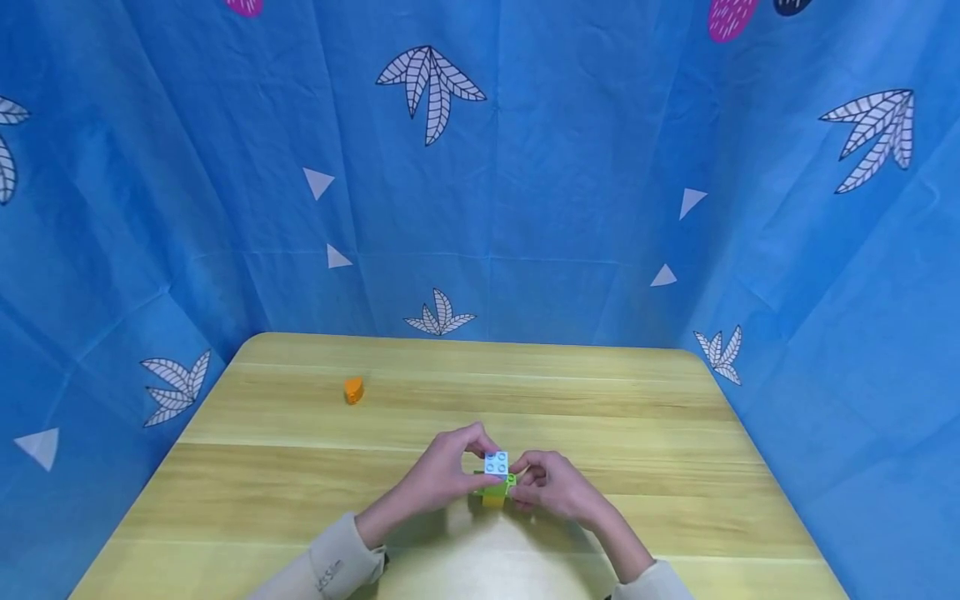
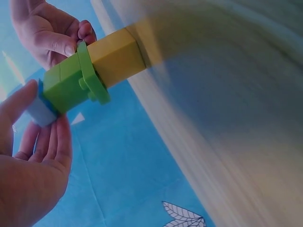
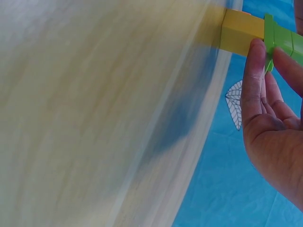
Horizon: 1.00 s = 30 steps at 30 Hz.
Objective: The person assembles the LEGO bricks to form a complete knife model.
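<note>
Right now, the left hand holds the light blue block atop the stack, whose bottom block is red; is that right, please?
Not quite: the bottom block is yellow, not red, as the left wrist view shows. The left hand does hold the light blue block atop the stack.

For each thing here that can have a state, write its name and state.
Light blue block: topmost, on the green pieces; full seating unclear.
Green pieces: stacked above the yellow block.
Yellow block: lowest, under the green pieces.
Orange piece: loose on the table.
Left hand: pinching the light blue block.
Right hand: gripping the green pieces.
Curtain: hanging, creased.
</note>
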### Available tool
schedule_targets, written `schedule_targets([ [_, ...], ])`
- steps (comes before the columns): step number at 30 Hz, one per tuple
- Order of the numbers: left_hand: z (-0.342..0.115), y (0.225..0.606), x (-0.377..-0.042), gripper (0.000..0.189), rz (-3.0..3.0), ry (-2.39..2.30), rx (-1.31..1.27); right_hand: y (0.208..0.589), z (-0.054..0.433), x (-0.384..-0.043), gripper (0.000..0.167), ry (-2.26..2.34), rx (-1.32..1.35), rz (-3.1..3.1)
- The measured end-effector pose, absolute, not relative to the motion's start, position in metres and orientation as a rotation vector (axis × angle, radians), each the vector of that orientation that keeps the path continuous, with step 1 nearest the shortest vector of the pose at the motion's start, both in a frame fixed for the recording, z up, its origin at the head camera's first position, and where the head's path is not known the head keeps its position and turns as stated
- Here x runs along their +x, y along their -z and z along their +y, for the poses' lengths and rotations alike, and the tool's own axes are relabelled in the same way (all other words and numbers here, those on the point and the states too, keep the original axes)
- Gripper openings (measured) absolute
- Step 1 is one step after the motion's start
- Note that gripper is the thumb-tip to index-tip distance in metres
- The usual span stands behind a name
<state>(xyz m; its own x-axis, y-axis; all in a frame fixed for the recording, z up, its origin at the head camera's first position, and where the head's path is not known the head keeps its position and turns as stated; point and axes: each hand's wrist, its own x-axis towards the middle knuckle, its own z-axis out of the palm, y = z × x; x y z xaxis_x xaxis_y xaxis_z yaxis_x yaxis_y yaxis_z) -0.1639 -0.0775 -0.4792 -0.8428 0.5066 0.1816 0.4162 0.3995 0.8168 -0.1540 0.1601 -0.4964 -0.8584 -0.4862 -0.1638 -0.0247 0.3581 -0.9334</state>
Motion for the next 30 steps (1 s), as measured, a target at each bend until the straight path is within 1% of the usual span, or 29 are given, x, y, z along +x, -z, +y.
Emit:
schedule_targets([
  [10, -0.0761, 0.4788, -0.165, 0.03, 2.575, -1.427, 0.857, 0.4939, 0.1582, -0.1552, 0.03, 1.508, -0.459, 2.206],
  [16, -0.0747, 0.4813, -0.165, 0.036, 2.595, -1.4, 0.921, 0.4949, 0.1586, -0.154, 0.028, 1.514, -0.454, 2.198],
  [20, -0.0753, 0.4812, -0.1626, 0.035, 2.612, -1.384, 0.94, 0.4963, 0.1576, -0.1535, 0.027, 1.513, -0.454, 2.194],
  [30, -0.0737, 0.4795, -0.1635, 0.034, 2.605, -1.387, 0.888, 0.4952, 0.159, -0.1532, 0.028, 1.514, -0.443, 2.206],
])
